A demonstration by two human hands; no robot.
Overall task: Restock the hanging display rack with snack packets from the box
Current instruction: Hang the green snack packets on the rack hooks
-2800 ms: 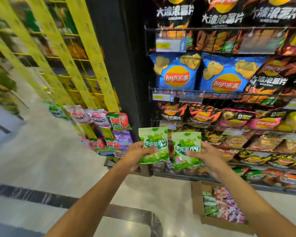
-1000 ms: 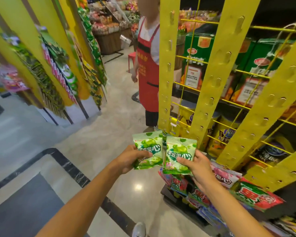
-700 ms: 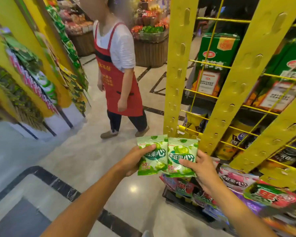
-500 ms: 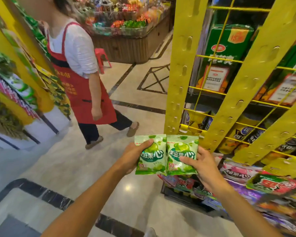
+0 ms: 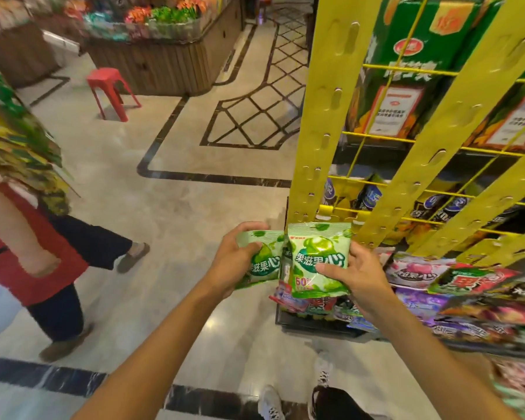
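Observation:
My left hand (image 5: 232, 262) grips a green snack packet (image 5: 262, 263), tilted and partly tucked behind a second one. My right hand (image 5: 356, 277) holds that second green packet (image 5: 317, 260) upright, thumb across its front. Both packets sit just below the foot of the leftmost yellow hanging strip (image 5: 323, 116) of the display rack. Red, pink and purple packets (image 5: 455, 275) hang low on the rack to the right. The box is out of view.
A person in a red apron (image 5: 19, 268) walks past at the left edge. A red stool (image 5: 111, 90) stands on the tiled floor beside a wooden display island (image 5: 164, 56). Green cartons (image 5: 406, 71) sit behind the rack's yellow wire grid. My shoes (image 5: 270, 401) show at the bottom.
I have turned from the chip shelves to the yellow rack. The person in the apron has walked left past me. The left packet has tilted and slid partly behind the right one.

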